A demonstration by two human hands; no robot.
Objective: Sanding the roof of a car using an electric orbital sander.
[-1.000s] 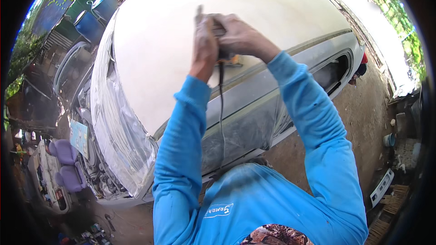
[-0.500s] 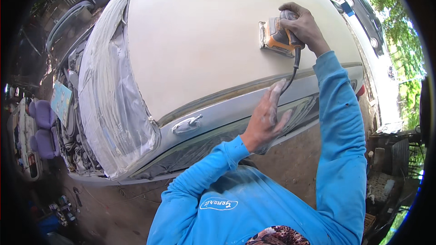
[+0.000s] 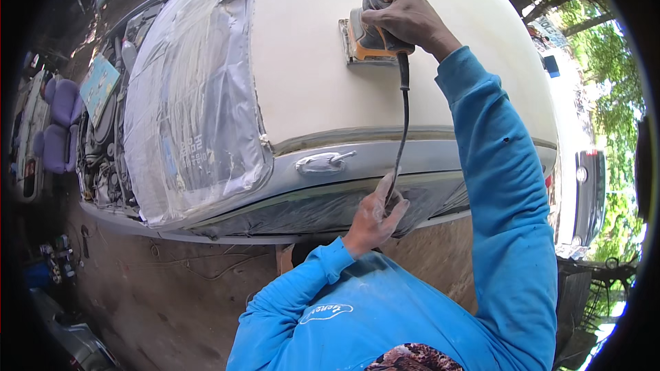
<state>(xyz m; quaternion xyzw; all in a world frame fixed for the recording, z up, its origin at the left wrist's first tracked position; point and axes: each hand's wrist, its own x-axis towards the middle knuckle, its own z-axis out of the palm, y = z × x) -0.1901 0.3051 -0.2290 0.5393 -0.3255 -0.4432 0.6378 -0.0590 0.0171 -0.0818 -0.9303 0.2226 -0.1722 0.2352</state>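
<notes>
Gripping the orange-and-grey sander (image 3: 371,38) from above, the right hand (image 3: 402,14) closes over its body, hiding the top; the pad sits flat on the cream car roof (image 3: 309,75). The left hand (image 3: 375,216) loosely pinches the black cord (image 3: 404,124) beside the masked window (image 3: 330,209); its fingertips are partly obscured.

Car roof (image 3: 316,62), primed off-white, matte and dusty, curving away toward the far edge. An orange-and-grey palm sander (image 3: 368,41) sits flat on it near the far side, pad touching the surface, black power cord (image 3: 404,124) trailing off the near edge. Clear masking film (image 3: 192,117) covers the windscreen beside the roof. Dirt ground (image 3: 172,288) below the car.
</notes>
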